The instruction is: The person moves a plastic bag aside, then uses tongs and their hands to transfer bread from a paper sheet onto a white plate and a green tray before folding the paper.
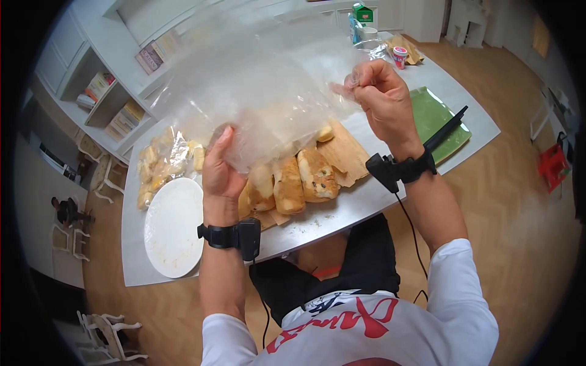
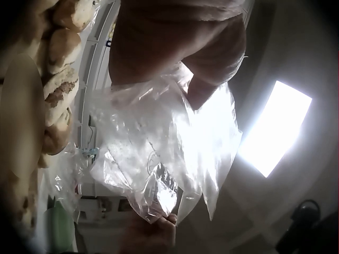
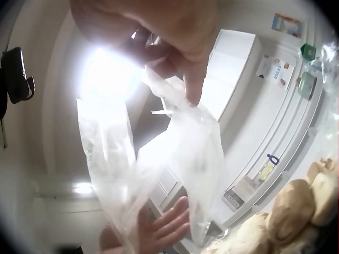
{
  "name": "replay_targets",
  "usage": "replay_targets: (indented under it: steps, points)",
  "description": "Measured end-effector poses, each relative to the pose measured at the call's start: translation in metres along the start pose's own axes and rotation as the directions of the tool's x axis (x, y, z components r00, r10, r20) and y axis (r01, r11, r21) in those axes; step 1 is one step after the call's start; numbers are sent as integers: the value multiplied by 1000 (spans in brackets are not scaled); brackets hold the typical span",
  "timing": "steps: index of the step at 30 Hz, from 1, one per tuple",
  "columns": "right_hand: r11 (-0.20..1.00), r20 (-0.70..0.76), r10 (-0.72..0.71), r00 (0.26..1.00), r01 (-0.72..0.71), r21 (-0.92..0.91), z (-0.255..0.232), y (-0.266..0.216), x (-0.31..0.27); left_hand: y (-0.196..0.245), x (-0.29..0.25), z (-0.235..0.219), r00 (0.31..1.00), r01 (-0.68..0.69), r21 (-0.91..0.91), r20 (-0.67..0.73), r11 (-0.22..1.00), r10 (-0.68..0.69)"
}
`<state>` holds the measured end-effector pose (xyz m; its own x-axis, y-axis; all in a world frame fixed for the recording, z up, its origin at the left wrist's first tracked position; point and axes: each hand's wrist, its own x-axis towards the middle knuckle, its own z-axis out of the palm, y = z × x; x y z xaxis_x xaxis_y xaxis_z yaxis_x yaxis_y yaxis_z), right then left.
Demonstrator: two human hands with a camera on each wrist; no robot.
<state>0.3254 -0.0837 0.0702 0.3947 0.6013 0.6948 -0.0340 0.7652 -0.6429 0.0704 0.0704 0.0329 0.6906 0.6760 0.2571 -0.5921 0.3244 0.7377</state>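
Observation:
A large clear plastic bag is held up between my hands, above the bread. My right hand pinches its right edge between thumb and bent fingers. At its lower left is my left hand, thumb raised, the fingers partly behind the film. In the right wrist view, the left hand's fingers look straight and spread against the bag. Below the bag, several bread loaves lie side by side on brown paper; the film partly covers them.
A white oval plate lies at the table's left front. Behind it is a clear bag of bread pieces. A green tray with a black-handled utensil is on the right. At the back stand a green carton and a small cup.

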Motion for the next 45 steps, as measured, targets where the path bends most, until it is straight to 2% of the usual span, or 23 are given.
replay_targets:
  steps: [1, 4, 8, 11, 14, 15, 17, 19, 21, 24, 27, 30, 33, 36, 42, 45]
  points:
    - [992, 14, 22, 1000, -24, 123, 5, 0, -1, 0, 0, 0, 1000, 7, 0, -16, 1000, -7]
    - [949, 56, 9, 998, -26, 314, 22, -7, -6, -1, -2, 0, 999, 25, -21, -24, 999, -26]
    - [895, 141, 45, 989, -103, 434, 31, 12, -11, -4, -13, 10, 998, 39, -80, 56, 996, -35]
    - [865, 153, 113, 982, -173, 471, 49, 23, -19, -8, -15, 15, 1000, -3, -11, 29, 1000, 3]
    - [920, 92, 198, 976, -218, 327, 48, 26, -21, -3, -14, -4, 994, -106, 139, 37, 985, 102]
    - [931, -66, 262, 963, -234, 281, 40, 28, -20, 2, -13, -14, 989, -147, 192, 52, 970, 139]
    - [936, -375, 347, 860, -293, 195, 6, 34, -17, 21, -17, -20, 984, -176, 227, 20, 958, 176]
    - [925, -601, 347, 720, -368, 93, -49, 59, -25, 35, -22, -21, 978, -205, 248, 10, 947, 209]
    - [897, -691, 369, 621, -433, 89, -85, 75, -41, 44, -26, -20, 971, -235, 263, 32, 936, 235]
    - [823, -693, 468, 548, -555, 118, -111, 89, -56, 45, -25, -21, 971, -233, 294, 21, 927, 238]
    - [789, -681, 529, 507, -589, 174, -110, 88, -55, 38, -24, -18, 977, -208, 293, 11, 933, 214]
    - [752, -709, 554, 437, -628, 201, -122, 99, -43, 33, -23, -14, 976, -203, 308, -10, 929, 217]
    - [752, -674, 576, 462, -624, 214, -137, 115, -33, 34, -23, -17, 968, -212, 360, -50, 909, 246]
    - [762, -665, 539, 517, -636, 122, -146, 123, -32, 37, -25, -14, 966, -207, 392, -65, 896, 252]
    - [903, -656, 374, 656, -420, 95, -103, 90, -33, 33, -18, -15, 976, -186, 275, -59, 943, 209]
    - [914, -526, 293, 798, -395, -90, -77, 66, -38, 26, -7, -4, 982, -172, 190, -42, 967, 183]
